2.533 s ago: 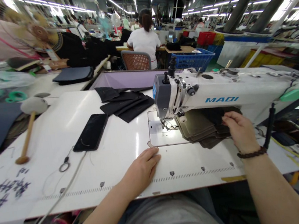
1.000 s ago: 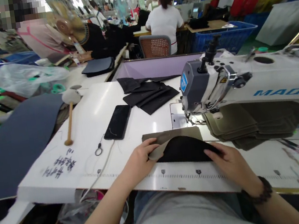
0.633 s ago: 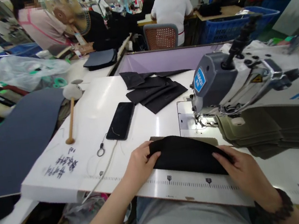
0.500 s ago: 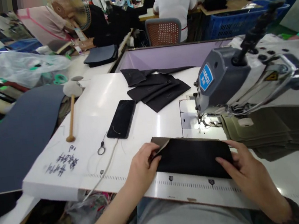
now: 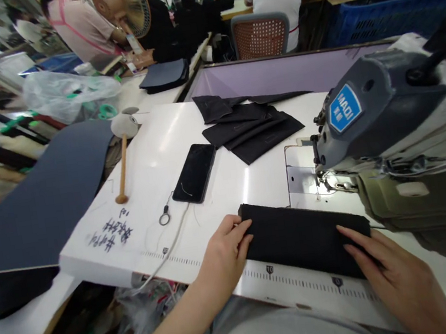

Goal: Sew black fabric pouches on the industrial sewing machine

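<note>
A folded piece of black fabric (image 5: 299, 236) lies along the front of the white sewing table, below the sewing machine's needle area. At its left end, my left hand (image 5: 227, 249) pinches the edge, with thumb and fingers close together. My right hand (image 5: 395, 272) holds the opposite end, its thumb and forefinger resting on top while the other fingers are hidden beneath or behind the cloth. To the right of the needle plate, the sewing machine (image 5: 364, 108) stands over a stack of olive-green fabric pieces (image 5: 416, 217).
Several black fabric pieces (image 5: 252, 124) lie behind the phone (image 5: 194, 173). A cord with a ring (image 5: 164, 217) and a wooden-handled mallet (image 5: 123, 164) are on the left. Farther back are a chair (image 5: 260, 35), a fan (image 5: 126, 9) and co-workers.
The olive underside visible at the fabric's left end has been folded out of sight. My right fingers have come farther over the top. The whole view has shifted slightly.
</note>
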Action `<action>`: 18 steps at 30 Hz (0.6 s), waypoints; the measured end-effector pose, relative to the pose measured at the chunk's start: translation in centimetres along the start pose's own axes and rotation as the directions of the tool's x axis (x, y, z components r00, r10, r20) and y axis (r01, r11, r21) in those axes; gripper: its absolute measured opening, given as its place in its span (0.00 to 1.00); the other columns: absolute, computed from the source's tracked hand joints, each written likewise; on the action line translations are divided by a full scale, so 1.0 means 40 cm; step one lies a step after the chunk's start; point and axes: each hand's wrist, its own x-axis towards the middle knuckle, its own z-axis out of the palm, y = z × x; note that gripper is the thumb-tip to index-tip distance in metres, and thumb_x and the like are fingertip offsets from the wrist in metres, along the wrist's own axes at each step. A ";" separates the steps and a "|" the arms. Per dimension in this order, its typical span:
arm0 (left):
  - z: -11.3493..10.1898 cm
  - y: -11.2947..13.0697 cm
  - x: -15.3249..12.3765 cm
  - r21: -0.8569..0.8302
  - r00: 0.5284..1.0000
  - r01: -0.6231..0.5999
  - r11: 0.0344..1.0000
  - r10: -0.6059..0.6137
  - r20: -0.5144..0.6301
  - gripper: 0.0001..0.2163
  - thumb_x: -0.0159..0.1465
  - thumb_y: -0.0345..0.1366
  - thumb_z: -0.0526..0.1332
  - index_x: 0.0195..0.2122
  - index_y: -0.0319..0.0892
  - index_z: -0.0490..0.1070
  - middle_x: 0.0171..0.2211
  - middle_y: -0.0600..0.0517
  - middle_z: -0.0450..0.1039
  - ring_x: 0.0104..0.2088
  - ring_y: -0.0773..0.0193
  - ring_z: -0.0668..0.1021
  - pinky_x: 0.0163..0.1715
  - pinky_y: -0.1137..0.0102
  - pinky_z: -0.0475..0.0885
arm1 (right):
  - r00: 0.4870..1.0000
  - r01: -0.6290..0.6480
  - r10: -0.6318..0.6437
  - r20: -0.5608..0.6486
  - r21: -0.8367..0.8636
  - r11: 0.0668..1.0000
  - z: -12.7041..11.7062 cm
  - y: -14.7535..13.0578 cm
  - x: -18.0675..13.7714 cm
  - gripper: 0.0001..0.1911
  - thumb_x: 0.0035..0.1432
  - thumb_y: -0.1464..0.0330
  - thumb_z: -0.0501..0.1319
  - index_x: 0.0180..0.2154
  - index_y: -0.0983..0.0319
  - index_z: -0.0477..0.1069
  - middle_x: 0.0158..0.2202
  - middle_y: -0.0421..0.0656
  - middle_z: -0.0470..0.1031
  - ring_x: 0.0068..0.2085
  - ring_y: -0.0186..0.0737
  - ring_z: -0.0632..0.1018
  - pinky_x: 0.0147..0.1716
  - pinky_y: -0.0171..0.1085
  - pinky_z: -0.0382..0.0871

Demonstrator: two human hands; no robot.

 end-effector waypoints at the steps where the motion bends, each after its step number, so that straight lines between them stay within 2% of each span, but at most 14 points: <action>1: -0.001 0.002 -0.001 0.008 1.000 0.017 1.000 -0.017 0.009 0.11 0.59 0.25 0.53 0.42 0.37 0.68 0.38 0.48 0.65 0.35 0.65 0.73 0.36 0.71 0.72 | 1.000 0.003 -0.003 0.004 -0.012 1.000 0.002 0.001 0.000 0.16 0.62 0.63 0.47 0.46 0.61 0.67 0.31 0.42 0.69 0.31 0.37 0.74 0.28 0.33 0.68; 10: -0.004 0.009 0.002 0.039 0.993 0.102 0.994 -0.104 0.053 0.12 0.58 0.26 0.54 0.43 0.38 0.67 0.38 0.49 0.64 0.35 0.65 0.73 0.36 0.70 0.72 | 0.999 0.043 -0.044 -0.008 -0.104 0.994 0.002 -0.002 0.005 0.18 0.62 0.62 0.46 0.46 0.62 0.66 0.34 0.44 0.70 0.34 0.40 0.75 0.26 0.33 0.68; 18: -0.009 0.010 0.011 0.061 0.986 0.132 0.989 -0.137 0.094 0.12 0.59 0.26 0.54 0.43 0.38 0.68 0.38 0.49 0.64 0.34 0.65 0.73 0.36 0.70 0.73 | 0.998 0.059 -0.058 0.014 -0.098 0.993 0.006 0.004 0.003 0.18 0.61 0.61 0.46 0.47 0.62 0.66 0.36 0.46 0.71 0.35 0.43 0.75 0.28 0.36 0.70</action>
